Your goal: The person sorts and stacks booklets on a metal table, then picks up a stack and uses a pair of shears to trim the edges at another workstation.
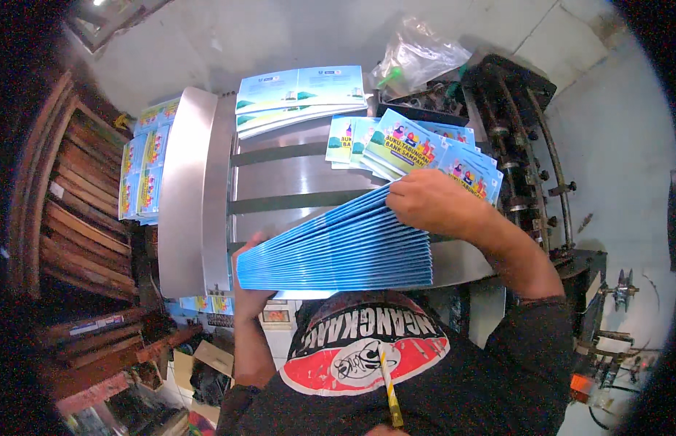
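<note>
A thick stack of blue folded booklets (338,251) is held up in front of my chest, spines toward me and fanned wider on the right. My left hand (249,280) is closed around its narrow left end, with the fingers partly behind it. At the top right corner of the stack, the fingers of my right hand (425,203) are pinched together on the upper booklets. Just beyond that hand lie loose booklets (403,145) with cartoon covers, overlapping each other. Farther off, a pile of unfolded printed sheets (300,94) rests on the metal table (280,178).
A raised metal flap (187,192) borders the table's left side, with more booklet stacks (143,171) beyond it. Wooden shelving (87,203) stands far left. A clear plastic bag (419,58) sits on a dark tray at the back. Machine rollers and rods (523,160) line the right.
</note>
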The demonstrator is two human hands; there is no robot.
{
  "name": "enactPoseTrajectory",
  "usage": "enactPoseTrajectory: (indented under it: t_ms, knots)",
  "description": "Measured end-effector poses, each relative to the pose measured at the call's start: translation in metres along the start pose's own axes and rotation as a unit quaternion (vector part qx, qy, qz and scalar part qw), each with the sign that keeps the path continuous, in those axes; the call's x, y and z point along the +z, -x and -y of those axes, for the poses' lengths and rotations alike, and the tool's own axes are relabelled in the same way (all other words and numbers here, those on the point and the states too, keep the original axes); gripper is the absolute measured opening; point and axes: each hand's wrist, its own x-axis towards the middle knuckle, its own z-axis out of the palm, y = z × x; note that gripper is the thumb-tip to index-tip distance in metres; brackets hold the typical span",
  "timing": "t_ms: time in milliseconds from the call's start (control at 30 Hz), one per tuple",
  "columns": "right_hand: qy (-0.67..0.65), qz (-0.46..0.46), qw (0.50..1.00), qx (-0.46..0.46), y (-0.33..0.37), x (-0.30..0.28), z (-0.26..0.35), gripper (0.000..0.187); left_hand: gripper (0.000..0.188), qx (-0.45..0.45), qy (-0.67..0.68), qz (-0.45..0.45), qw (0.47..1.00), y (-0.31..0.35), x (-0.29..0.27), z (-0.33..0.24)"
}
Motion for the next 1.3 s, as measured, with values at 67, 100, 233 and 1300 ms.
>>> enactPoseTrajectory:
  t_ms: [67, 100, 233, 1300]
  knots:
    - [-0.015, -0.039, 0.999, 0.000, 0.004, 0.005, -0.003, 0.007, 0.081, -0.005, -0.013, 0.001, 1.000, 0.000, -0.001, -0.008]
    - [-0.045, -0.059, 0.997, 0.029, 0.006, 0.007, -0.003, 0.008, 0.081, 0.000, -0.024, 0.000, 1.000, -0.001, -0.001, -0.009]
    - [-0.136, -0.149, 0.974, 0.099, 0.011, 0.020, -0.002, 0.011, 0.080, -0.037, 0.032, 0.014, 0.999, -0.003, -0.001, -0.020]
    - [-0.075, -0.355, 0.666, 0.652, 0.202, 0.131, -0.103, 0.054, 0.087, 0.040, -0.087, -0.015, 0.995, -0.010, 0.000, -0.039]
